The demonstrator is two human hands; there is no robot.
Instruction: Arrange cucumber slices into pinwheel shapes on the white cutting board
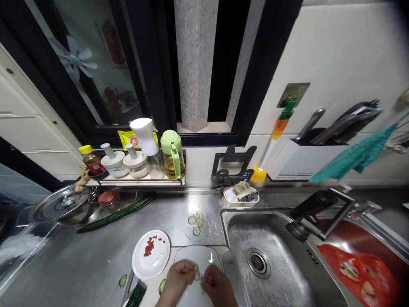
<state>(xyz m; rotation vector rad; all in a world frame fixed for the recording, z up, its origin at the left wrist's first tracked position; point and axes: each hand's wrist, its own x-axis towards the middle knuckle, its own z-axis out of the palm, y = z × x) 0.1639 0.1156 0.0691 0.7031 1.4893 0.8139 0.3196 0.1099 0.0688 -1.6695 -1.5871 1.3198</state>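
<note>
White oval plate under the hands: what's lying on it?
The white oval plate looks bare and glossy on its far half. Above it the left hand and right hand pinch a thin cucumber slice. The near half is covered by both hands, so nothing there shows.

The scene is seen from a single head-worn camera, aimed forward and down over the steel counter and sink toward the window wall. The left hand and right hand are caught close at the bottom edge.

Dim overhead light glares off the wet steel counter; edges bend and blur.
</note>
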